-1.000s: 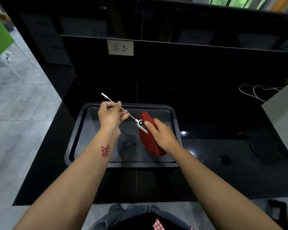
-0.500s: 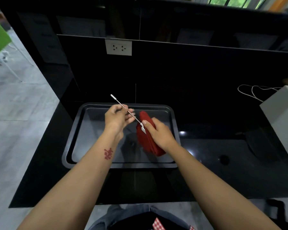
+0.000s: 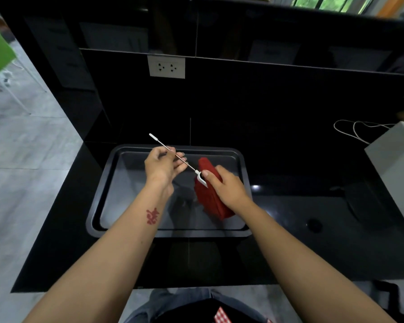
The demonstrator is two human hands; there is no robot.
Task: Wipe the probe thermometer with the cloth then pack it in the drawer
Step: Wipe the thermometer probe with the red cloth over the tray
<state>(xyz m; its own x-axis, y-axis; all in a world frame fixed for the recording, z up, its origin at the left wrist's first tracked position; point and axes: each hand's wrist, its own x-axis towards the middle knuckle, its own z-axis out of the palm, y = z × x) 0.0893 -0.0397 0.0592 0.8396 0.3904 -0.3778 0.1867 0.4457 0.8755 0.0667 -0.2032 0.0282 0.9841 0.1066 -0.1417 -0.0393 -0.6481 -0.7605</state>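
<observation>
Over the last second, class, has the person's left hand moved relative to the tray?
Yes. The left hand has shifted slightly right, away from the tray's left rim and toward the cloth, carrying the probe thermometer with it.

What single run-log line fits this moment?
wiping; left hand pinches probe thermometer; right hand grips cloth at its head; over tray

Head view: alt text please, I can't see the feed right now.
Over a dark baking tray on a black counter, the left hand pinches the metal stem of a probe thermometer, while the right hand holds its white head against a folded red cloth.
</observation>
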